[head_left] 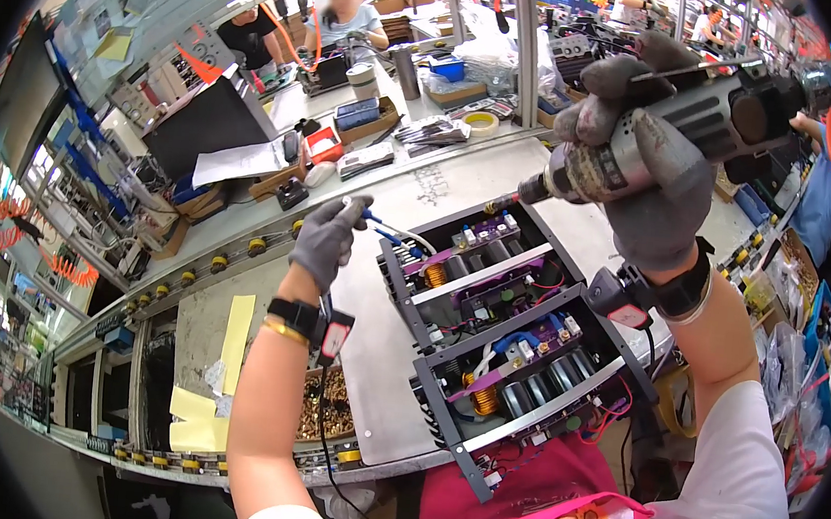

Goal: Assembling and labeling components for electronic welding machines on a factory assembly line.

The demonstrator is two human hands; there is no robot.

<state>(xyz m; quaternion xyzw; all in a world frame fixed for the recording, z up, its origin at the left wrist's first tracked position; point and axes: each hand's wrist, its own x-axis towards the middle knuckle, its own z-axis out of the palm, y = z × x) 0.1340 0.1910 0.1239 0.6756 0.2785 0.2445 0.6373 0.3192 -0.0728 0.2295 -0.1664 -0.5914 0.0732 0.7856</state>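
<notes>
My right hand [656, 197], in a grey glove, grips a worn grey power screwdriver [596, 169] whose bit end points left over the far open chassis. My left hand [326, 242], also gloved, pinches the end of a blue-sleeved wire [379, 224] beside that chassis; the fingers partly hide the wire end. Two dark metal chassis lie side by side before me. The far chassis [473, 282] holds purple circuit boards, a copper coil and dark capacitors. The near chassis [514, 375] has similar parts, with loose red wires at its right end.
Both chassis rest on a pale board [367, 364] over a roller conveyor [156, 459]. A tray of small brass-coloured screws [326, 405] sits at the left. Yellow paper sheets [198, 423] lie beyond it. Across the line are a tape roll [482, 123] and a seated person [342, 21].
</notes>
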